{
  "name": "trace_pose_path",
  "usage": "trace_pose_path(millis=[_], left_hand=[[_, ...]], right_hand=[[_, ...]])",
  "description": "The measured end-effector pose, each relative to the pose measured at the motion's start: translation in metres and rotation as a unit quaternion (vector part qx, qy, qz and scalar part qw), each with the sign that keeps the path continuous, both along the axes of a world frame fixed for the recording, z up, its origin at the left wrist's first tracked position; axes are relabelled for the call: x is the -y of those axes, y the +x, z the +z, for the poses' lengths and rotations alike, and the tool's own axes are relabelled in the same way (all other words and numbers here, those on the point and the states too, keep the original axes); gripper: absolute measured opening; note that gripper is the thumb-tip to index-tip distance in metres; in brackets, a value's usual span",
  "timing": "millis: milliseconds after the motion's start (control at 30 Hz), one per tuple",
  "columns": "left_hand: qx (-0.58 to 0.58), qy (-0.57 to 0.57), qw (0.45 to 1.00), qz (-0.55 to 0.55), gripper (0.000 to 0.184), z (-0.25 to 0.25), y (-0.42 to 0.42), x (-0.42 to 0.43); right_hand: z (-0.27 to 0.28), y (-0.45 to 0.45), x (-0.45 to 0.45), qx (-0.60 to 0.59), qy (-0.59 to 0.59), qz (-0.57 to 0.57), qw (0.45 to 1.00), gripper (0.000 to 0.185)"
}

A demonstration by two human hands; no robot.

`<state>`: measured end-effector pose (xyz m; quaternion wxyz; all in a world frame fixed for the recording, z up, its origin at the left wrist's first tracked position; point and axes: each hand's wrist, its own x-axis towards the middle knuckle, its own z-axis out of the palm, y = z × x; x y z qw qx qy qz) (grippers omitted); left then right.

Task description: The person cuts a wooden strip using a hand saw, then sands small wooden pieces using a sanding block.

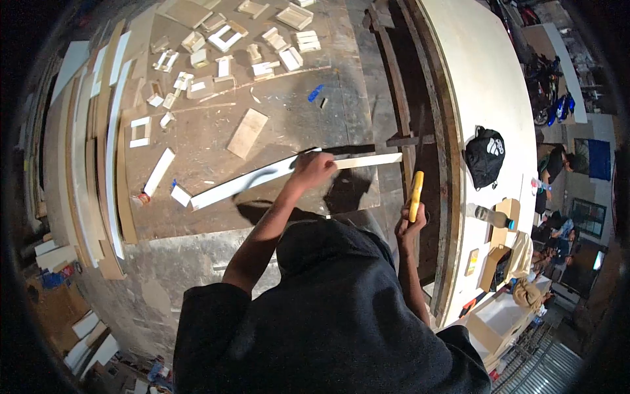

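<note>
A long white-faced wooden strip (246, 182) lies slantwise over the brown work board, its right end past the board's edge. My left hand (313, 171) is closed around the strip near its middle. To the right, my right hand (411, 224) grips a yellow handle (417, 194) of a tool, held just beyond the strip's right end. The tool's thin dark blade points away from me and is hard to make out against the dark gap. A small white block (180, 195) lies by the strip's left end, and a plain wooden rectangle (248, 133) lies beyond the strip.
Several small wooden frames and boxes (227, 38) cover the board's far part. Long boards (118, 144) lie at the left. A pale panel (489, 85) at the right bears a black bag (485, 157), a bottle (493, 217) and cardboard boxes. People are in the right background.
</note>
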<state>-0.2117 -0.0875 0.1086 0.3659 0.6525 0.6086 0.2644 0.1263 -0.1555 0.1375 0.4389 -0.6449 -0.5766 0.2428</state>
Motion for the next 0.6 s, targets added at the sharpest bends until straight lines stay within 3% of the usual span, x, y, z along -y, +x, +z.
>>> trace_pose_path(millis=[67, 133, 200, 267, 367, 433, 600], left_hand=[[0.005, -0.068, 0.997, -0.039, 0.031, -0.003, 0.036, -0.019], [-0.012, -0.067, 0.997, -0.04, 0.029, -0.037, 0.075, -0.029], [-0.067, -0.045, 0.996, -0.047, 0.027, -0.051, 0.109, -0.033], [-0.051, -0.078, 0.993, -0.069, 0.027, -0.033, 0.128, -0.037], [-0.068, -0.053, 0.995, -0.057, 0.024, -0.046, 0.154, -0.034], [-0.065, -0.029, 0.997, -0.022, 0.021, -0.058, 0.159, -0.029], [-0.068, -0.095, 0.992, -0.042, 0.02, -0.055, 0.158, -0.025]], right_hand=[[0.009, 0.006, -0.008, -0.08, 0.065, 0.013, 0.995, 0.02], [-0.021, 0.041, -0.013, -0.105, -0.001, -0.042, 0.994, 0.018], [-0.018, 0.061, -0.026, 0.05, -0.004, -0.029, 0.998, 0.016], [-0.03, 0.069, -0.039, -0.133, -0.097, -0.054, 0.985, 0.018], [-0.063, 0.095, -0.062, -0.193, -0.197, -0.102, 0.956, 0.028], [-0.075, 0.11, -0.075, -0.312, -0.229, -0.134, 0.912, 0.026], [-0.107, 0.127, -0.104, -0.38, -0.277, -0.109, 0.876, 0.021]])
